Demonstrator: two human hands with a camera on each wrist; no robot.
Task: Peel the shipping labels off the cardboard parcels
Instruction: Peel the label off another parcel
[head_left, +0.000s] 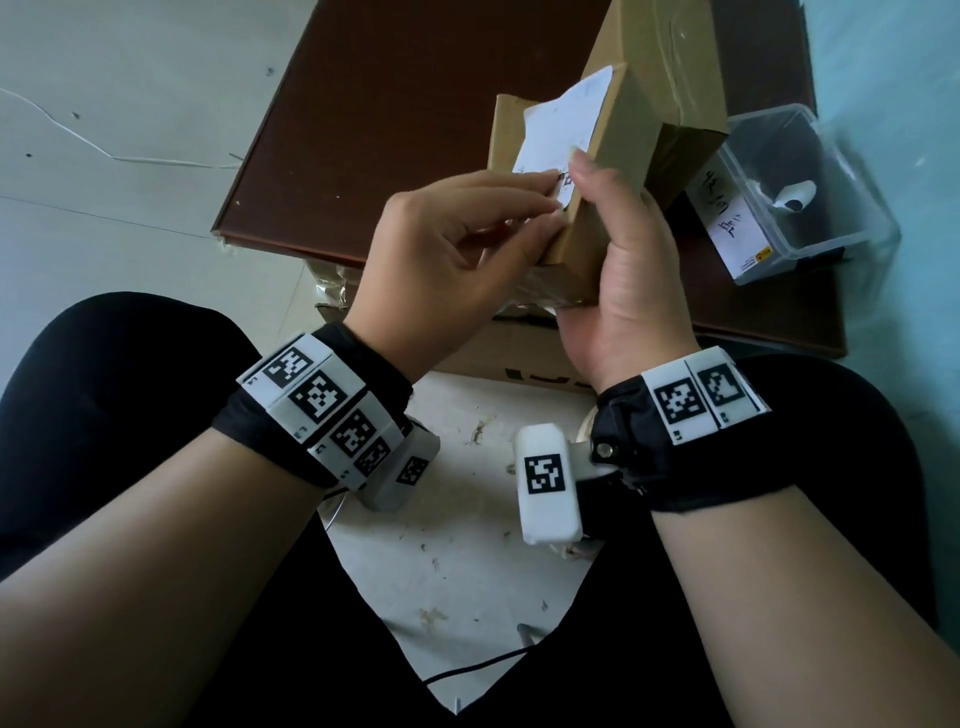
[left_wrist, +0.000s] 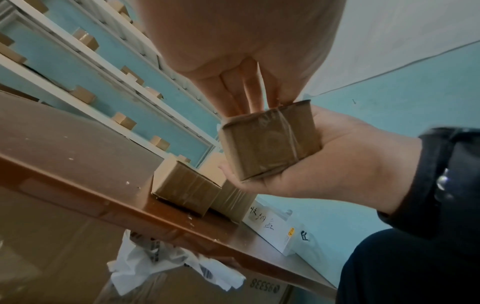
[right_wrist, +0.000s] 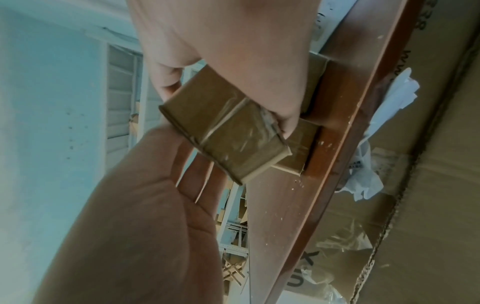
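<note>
Only head view shows label (head_left: 563, 127) on parcel (head_left: 597, 208).

Count: three parcels, one (head_left: 597, 208) held, two (head_left: 670, 67) (left_wrist: 185, 185) on the worktop (head_left: 389, 130). One white label (head_left: 563, 130). One clear bin (head_left: 789, 192). Two hands (head_left: 447, 244) (head_left: 623, 270).

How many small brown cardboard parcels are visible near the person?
3. One small brown cardboard parcel is gripped by the right hand; two more sit side by side on the brown table. Others may be hidden.
</note>
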